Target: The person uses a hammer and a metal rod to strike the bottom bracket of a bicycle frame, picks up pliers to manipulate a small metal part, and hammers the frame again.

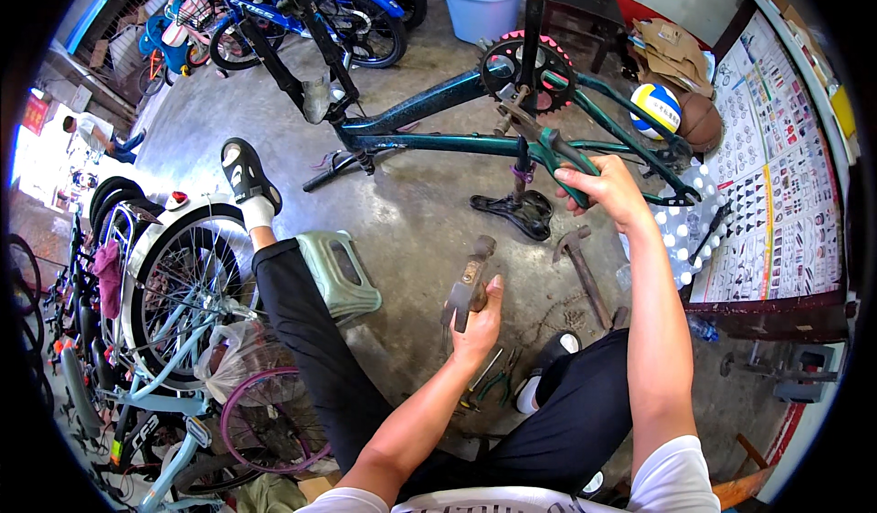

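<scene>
A dark green bicycle frame stands upside down in front of me, with its saddle low near the floor. A black chainring with pinkish-red edges and a crank arm sit at its upper right. My right hand is closed around the green handles of pliers. Their jaws are at the crank axle; whether they grip it I cannot tell. My left hand holds a hammer below the frame, apart from it. Most of its handle is hidden.
Another hammer, a chain and green-handled pliers lie on the floor. A pale green stool stands by my left leg. Bicycles crowd the left. Bottles, balls and a parts chart are right.
</scene>
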`<state>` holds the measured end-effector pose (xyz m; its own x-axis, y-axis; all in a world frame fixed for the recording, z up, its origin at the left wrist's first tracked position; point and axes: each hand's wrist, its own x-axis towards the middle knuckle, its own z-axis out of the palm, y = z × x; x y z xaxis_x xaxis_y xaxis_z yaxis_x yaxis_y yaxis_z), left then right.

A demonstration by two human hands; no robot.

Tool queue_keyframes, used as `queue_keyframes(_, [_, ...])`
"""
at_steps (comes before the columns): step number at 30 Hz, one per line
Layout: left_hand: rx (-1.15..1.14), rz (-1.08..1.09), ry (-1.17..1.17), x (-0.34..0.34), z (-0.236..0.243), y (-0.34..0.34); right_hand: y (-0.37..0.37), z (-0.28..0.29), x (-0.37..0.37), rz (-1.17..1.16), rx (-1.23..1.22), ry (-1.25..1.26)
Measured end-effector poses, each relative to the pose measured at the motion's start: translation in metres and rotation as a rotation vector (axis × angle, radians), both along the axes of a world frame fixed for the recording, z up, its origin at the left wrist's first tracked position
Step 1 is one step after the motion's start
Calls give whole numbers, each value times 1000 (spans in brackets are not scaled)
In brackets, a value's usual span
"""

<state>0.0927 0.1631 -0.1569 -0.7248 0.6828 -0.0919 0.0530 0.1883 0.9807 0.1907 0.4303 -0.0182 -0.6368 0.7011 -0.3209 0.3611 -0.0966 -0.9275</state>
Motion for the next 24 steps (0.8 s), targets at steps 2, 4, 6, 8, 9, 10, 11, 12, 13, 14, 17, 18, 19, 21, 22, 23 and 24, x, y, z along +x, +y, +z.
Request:
queue_keyframes(2, [100,26,140,-10,16,4,3,0,0,13,-4,11])
queue_keyframes(4, [189,73,403,-22,55,7,4,-1,1,18,-9,15])
queue_keyframes(6, [220,23,672,-35,140,-2,6,-1,4,17,-18,17])
queue_keyframes(8, [831,-26,258,-38,158,2,5,-2,4,21,-20,16])
queue_keyframes(9, [952,-29,321,-38,170,7,7,-1,4,20,-16,14])
queue_keyframes(10, [1073,-32,384,-39,175,12,9,-1,5,28,-5,9])
queue_keyframes(11, [997,19,337,-52,149,18,11,-1,5,36,6,4])
queue_keyframes(12, [672,5,174,-63,121,51,10,-1,2,53,4,6])
queue_keyframes(13, [345,-3,7,-76,91,101,9,3,-6,97,-6,24])
queue_keyframes(14, [16,-13,-171,-78,69,126,12,-3,-4,84,63,-6])
queue_keyframes(17, [202,89,-142,-74,57,110,10,-2,8,-26,-42,3])
queue_keyframes(18, [350,76,-239,-64,64,88,4,-8,12,12,-31,18])
queue_keyframes(19, [372,90,-174,-57,58,72,4,-8,13,51,2,39])
queue_keyframes(21, [348,85,-103,-47,36,49,6,-15,11,96,33,29])
queue_keyframes(22, [256,93,-25,-41,29,42,6,-17,12,136,57,10])
queue_keyframes(23, [218,95,-75,-37,22,34,7,-19,11,149,101,20])
queue_keyframes(24, [181,90,-135,-30,18,28,8,-21,13,155,145,20])
